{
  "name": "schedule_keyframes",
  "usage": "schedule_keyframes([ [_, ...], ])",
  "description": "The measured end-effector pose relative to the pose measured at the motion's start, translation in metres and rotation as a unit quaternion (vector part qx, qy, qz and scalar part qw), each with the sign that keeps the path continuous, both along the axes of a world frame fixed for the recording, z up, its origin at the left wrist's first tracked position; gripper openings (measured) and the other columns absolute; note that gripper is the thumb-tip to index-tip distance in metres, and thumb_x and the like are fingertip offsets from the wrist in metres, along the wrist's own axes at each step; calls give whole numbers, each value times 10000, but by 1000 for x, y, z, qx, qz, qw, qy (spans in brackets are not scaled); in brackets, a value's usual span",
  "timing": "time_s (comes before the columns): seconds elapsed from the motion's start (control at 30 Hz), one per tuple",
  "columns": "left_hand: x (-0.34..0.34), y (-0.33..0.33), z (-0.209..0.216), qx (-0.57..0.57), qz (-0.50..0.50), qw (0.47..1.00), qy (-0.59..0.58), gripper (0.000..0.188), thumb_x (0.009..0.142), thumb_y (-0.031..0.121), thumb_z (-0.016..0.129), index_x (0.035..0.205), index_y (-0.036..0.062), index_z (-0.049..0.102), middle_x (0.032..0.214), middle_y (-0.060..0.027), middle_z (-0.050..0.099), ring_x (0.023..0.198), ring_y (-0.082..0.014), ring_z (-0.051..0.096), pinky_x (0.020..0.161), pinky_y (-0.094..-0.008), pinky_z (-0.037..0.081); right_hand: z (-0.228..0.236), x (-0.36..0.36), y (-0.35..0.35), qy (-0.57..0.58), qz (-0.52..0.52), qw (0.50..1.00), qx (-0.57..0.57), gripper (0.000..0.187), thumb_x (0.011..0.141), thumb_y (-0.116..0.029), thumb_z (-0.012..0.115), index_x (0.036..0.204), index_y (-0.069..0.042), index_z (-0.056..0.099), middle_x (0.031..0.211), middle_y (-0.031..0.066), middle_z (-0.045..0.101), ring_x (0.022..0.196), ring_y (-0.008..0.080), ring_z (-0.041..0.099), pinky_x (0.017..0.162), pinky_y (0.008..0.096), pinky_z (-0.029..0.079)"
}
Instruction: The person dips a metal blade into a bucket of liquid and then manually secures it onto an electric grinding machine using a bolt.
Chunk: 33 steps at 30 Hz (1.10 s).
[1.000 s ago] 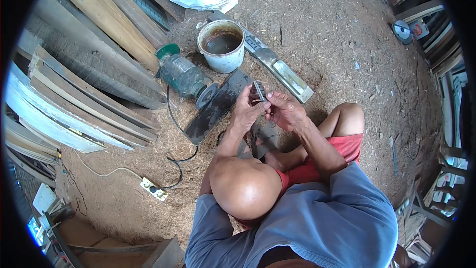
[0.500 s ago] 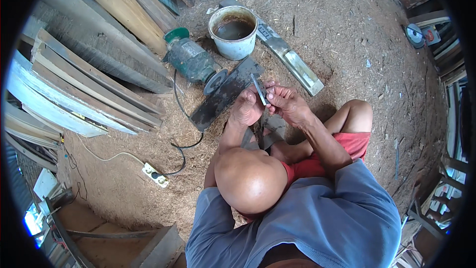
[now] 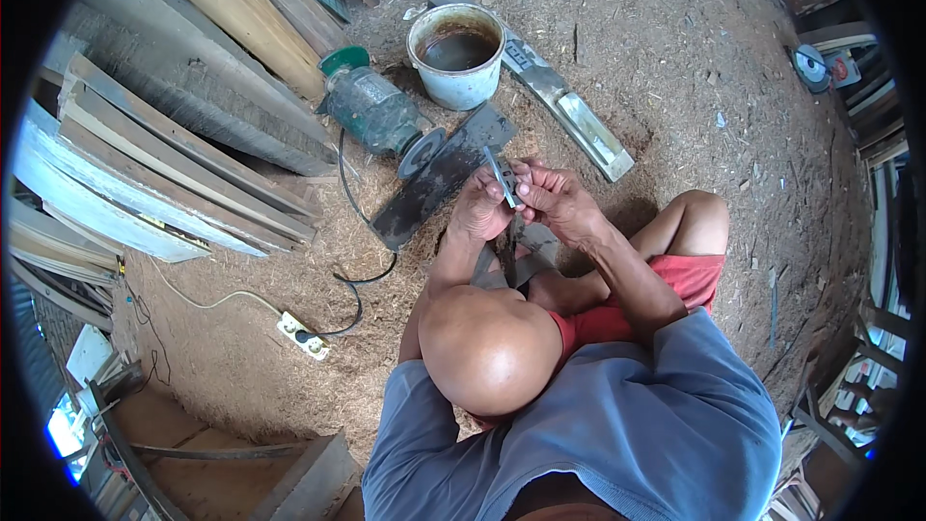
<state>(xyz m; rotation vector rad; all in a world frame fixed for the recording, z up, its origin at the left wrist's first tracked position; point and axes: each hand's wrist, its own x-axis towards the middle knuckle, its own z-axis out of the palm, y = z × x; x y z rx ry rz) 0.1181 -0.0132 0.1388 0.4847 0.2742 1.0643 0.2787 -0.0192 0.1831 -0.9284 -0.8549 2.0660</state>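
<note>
A short, flat planer blade (image 3: 500, 172) with dark slots and a bright edge is held up between my two hands. My left hand (image 3: 478, 210) is closed on its left side. From the right, my right hand (image 3: 561, 205) pinches its lower end between thumb and fingers. Some fingertips are hidden behind the blade. Just beyond my hands lies a dark, wet board (image 3: 434, 188). A green bench grinder (image 3: 371, 106) with a grey wheel (image 3: 422, 152) stands beside that board's far left side.
A white bucket (image 3: 458, 87) of murky water stands beyond my hands. Right of it, a long board (image 3: 535, 77) carries a pale sharpening stone (image 3: 593, 130). Planks (image 3: 183, 154) lean at the left. A power strip (image 3: 302, 336) and black cable (image 3: 359, 304) lie on the dirt floor.
The blade has turned slightly in my hands, so more of its slotted flat face shows. My hands stay in nearly the same place.
</note>
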Motion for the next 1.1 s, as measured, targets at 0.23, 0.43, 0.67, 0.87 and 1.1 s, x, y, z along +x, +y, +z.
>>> schedule_keyframes([
  [0.23, 1, 0, -1, -8, 10, 1000, -4, 549, 714, 396, 839, 1092, 52, 636, 919, -38, 651, 722, -129, 630, 606, -331, 577, -1, 2, 1, 11, 0, 1000, -21, 169, 932, -254, 652, 890, -90, 663, 769, -25, 622, 623, 39, 539, 590, 193, 458],
  [0.43, 0, 0, -4, 1, 6, 1000, -1, 559, 729, 405, 825, 1102, 39, 626, 949, -53, 650, 737, -150, 637, 606, -358, 582, 2, 1, 1, 5, 0, 1000, -28, 180, 933, -256, 651, 877, -85, 664, 767, -21, 626, 625, 41, 539, 591, 197, 457],
  [0.67, -4, 1, -6, -12, 9, 998, -59, 444, 797, 339, 784, 1068, 17, 643, 1234, -141, 564, 821, -259, 661, 604, -410, 596, -3, 1, 2, 6, 37, 999, 11, 174, 916, -238, 665, 902, -65, 658, 770, -15, 621, 653, 62, 564, 619, 223, 496],
  [0.87, -7, -1, -6, -14, 16, 998, -56, 429, 810, 341, 768, 1058, 14, 644, 1227, -135, 568, 832, -273, 662, 590, -437, 599, -2, 1, 2, 34, 43, 998, -35, 149, 924, -205, 652, 901, -57, 654, 766, -9, 616, 647, 64, 554, 613, 216, 493],
  [1.1, -12, 2, -12, -9, 83, 996, -22, 466, 841, 296, 743, 1197, 44, 577, 1153, -116, 607, 987, -244, 624, 794, -387, 561, -9, 1, 6, 80, 62, 989, -111, 157, 929, -198, 643, 927, -41, 648, 771, -2, 618, 631, 69, 549, 602, 227, 499],
])
